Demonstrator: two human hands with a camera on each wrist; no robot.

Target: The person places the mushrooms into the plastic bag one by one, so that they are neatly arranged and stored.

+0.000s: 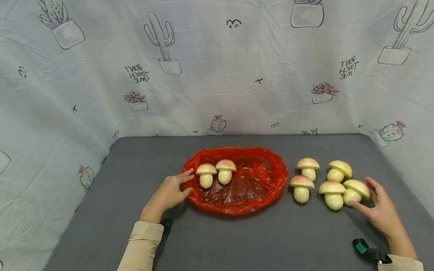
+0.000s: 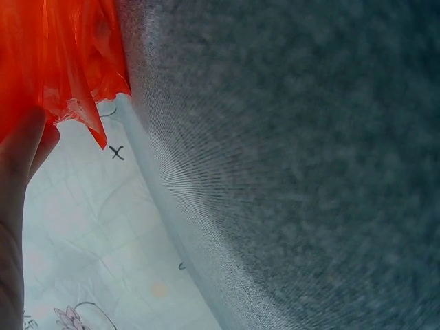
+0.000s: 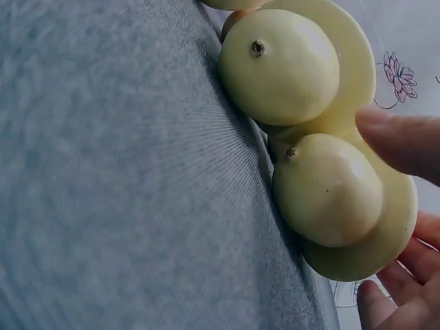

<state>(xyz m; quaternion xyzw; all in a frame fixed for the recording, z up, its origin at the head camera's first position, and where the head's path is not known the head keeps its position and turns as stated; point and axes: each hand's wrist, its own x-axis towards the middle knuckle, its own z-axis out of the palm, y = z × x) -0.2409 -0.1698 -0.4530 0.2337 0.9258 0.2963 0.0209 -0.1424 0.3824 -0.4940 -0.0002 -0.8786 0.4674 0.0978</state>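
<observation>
In the head view my left hand (image 1: 171,191) touches the left rim of a round container lined with a red plastic bag (image 1: 275,157); its fingers are fairly straight. The left wrist view shows fingertips against the hanging red plastic (image 2: 86,62). Two toy mushrooms (image 1: 206,176) with cream stems and pinkish-yellow caps lie inside, at the left. At the right, my right hand (image 1: 384,209) spreads around the rightmost toy mushroom (image 1: 357,190), thumb by its stem and fingers beyond its cap. In the right wrist view that mushroom (image 3: 330,192) lies on its side, against another mushroom (image 3: 282,69).
Several more toy mushrooms (image 1: 333,194) lie grouped on the grey tabletop (image 1: 249,255) between the container and my right hand. A white cloth (image 1: 207,63) printed with cacti surrounds the back and sides of the table. A dark wrist strap (image 1: 374,254) is on my right wrist.
</observation>
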